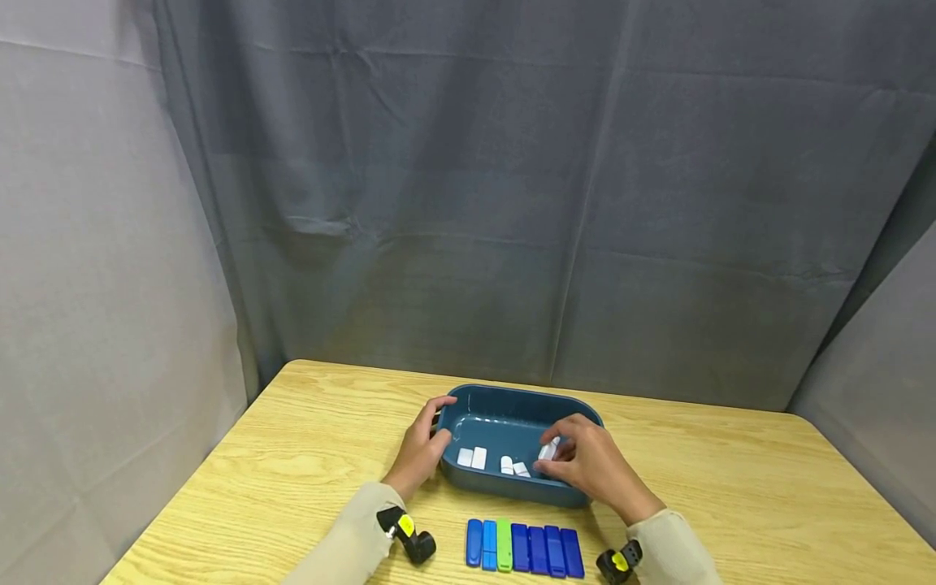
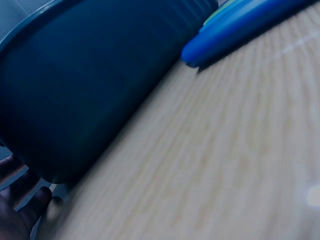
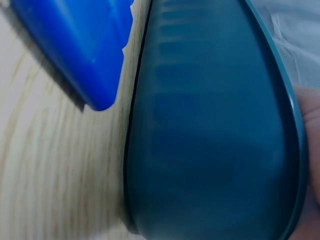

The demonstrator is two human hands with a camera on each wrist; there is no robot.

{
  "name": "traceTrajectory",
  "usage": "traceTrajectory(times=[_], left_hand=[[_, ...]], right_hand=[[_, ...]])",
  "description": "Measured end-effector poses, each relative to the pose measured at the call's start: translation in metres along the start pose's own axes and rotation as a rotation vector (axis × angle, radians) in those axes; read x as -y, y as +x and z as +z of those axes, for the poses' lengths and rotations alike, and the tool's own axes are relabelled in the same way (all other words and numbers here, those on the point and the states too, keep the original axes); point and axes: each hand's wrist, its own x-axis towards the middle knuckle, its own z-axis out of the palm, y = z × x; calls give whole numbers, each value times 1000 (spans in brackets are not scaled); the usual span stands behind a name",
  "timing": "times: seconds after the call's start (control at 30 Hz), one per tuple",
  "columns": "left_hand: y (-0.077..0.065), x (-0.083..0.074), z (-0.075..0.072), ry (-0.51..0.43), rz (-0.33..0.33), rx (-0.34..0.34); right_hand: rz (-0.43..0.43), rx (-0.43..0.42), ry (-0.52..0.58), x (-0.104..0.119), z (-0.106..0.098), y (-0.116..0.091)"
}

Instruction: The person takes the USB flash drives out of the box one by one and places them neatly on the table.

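A dark teal basin (image 1: 504,485) stands on the table with several small white blocks (image 1: 478,457) on its floor, near the front wall. My left hand (image 1: 418,455) holds the basin's left end, fingertips at the rim and thumb by the front corner. In the left wrist view, fingers (image 2: 36,205) show beside the basin's end. My right hand (image 1: 594,457) reaches over the front wall and pinches a white block (image 1: 548,448) between thumb and fingers, inside the right part of the basin. The right wrist view shows mostly the basin's outer wall (image 3: 215,120); that block is hidden there.
Along the front of the basin lies a row of flat plastic pieces: several blue ones (image 1: 537,550) and a green one (image 1: 504,545). The wooden table (image 1: 329,439) extends to both sides. A grey curtain (image 1: 453,203) hangs behind its far edge.
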Motion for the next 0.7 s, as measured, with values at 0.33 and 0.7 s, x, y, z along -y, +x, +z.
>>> traceTrajectory(times=[0.33,0.7], left_hand=[[-1,3,3,-19,-29,4],[-5,1,5,-6,-14,-15]], right_hand=[[25,-15,4,1,0,-2],[-95,-85,-38,4,-9,-10]])
